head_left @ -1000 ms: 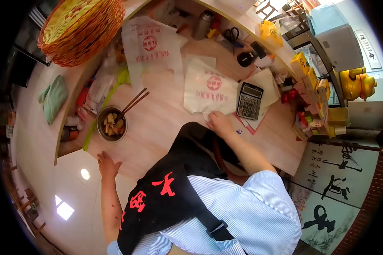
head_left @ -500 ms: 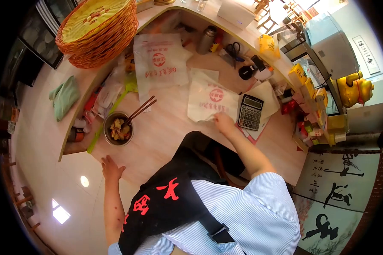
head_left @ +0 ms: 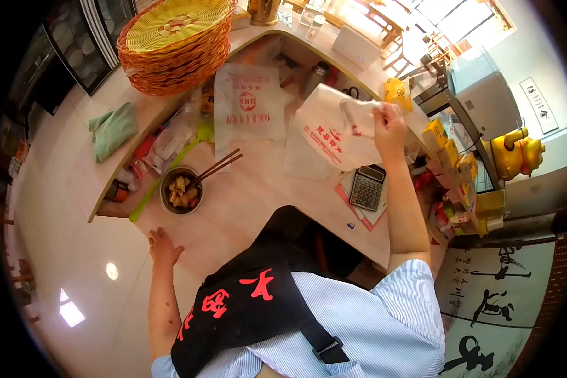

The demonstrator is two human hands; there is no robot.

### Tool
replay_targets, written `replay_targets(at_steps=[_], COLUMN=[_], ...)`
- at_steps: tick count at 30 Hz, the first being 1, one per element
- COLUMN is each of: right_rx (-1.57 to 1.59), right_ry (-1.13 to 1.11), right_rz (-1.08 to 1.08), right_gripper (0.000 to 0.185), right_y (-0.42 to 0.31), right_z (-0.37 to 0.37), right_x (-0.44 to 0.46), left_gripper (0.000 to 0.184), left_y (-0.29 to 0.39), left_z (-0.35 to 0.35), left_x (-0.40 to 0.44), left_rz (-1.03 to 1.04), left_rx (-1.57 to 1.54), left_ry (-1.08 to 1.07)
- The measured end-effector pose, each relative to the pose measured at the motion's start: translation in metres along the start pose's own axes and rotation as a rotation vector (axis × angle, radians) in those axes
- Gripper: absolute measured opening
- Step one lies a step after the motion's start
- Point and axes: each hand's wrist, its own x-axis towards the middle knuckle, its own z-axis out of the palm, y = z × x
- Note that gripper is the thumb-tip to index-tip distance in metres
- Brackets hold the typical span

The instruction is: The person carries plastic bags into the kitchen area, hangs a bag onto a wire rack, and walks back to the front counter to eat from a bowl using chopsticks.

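My right hand point(head_left: 391, 126) is closed on one end of a white plastic bag point(head_left: 334, 129) with red print, lifted above the desk point(head_left: 258, 189). My left hand point(head_left: 164, 247) rests at the desk's left front edge, fingers apart, holding nothing. Just beyond it stands a metal bowl point(head_left: 164, 196) of food, with chopsticks point(head_left: 222, 165) leaning on its rim. Another printed bag point(head_left: 249, 107) lies flat at the back of the desk. A calculator point(head_left: 366, 188) sits on papers below the raised bag, which partly hides the scissors and a flask point(head_left: 315, 78).
Stacked wicker baskets point(head_left: 176, 57) and a green cloth point(head_left: 113, 131) are on the raised counter at left. Yellow packets point(head_left: 444, 140) line the right side, near a golden cat figure point(head_left: 516, 154). A green strip point(head_left: 164, 181) runs beside the bowl.
My right hand has lifted the white bag off the desk and moved back and to the right, uncovering more of the papers by the calculator. My left hand stays at the edge.
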Motion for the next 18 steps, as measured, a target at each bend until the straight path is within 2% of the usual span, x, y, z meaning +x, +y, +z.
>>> replay_targets(at_steps=[1,4,7,11,14,17,18], right_rx=[0.023,-0.055,0.273,0.360,0.396,0.375,0.420], right_ry=[0.046,-0.081,-0.099,-0.207,-0.256,-0.288,-0.318], right_rz=[0.030,-0.016,0.235,0.259,0.263,0.162,0.132], right_gripper=[0.006,0.009,0.013,0.015,0.014,0.012,0.012], right_y=[-0.008,-0.006,-0.001,-0.019,-0.051,-0.095,-0.115], right_z=[-0.007,-0.016,-0.024,-0.037,-0.049,-0.065,-0.071], right_x=[0.008,0.023,0.035,0.045,0.049,0.042,0.036], left_gripper=[0.097,0.097,0.097,0.098,0.090,0.075,0.069], left_y=[0.000,-0.007,-0.006,-0.012,-0.017,-0.021,-0.020], left_z=[-0.002,0.008,0.004,0.011,0.012,-0.012,-0.014], left_x=[-0.002,-0.002,0.000,-0.003,-0.008,-0.015,-0.014], left_rz=[0.003,0.014,0.024,0.060,0.084,0.089,0.176], left_rx=[-0.007,-0.016,-0.017,-0.041,-0.041,-0.174,-0.272], left_ry=[0.003,0.022,0.038,0.070,0.123,-0.023,0.113])
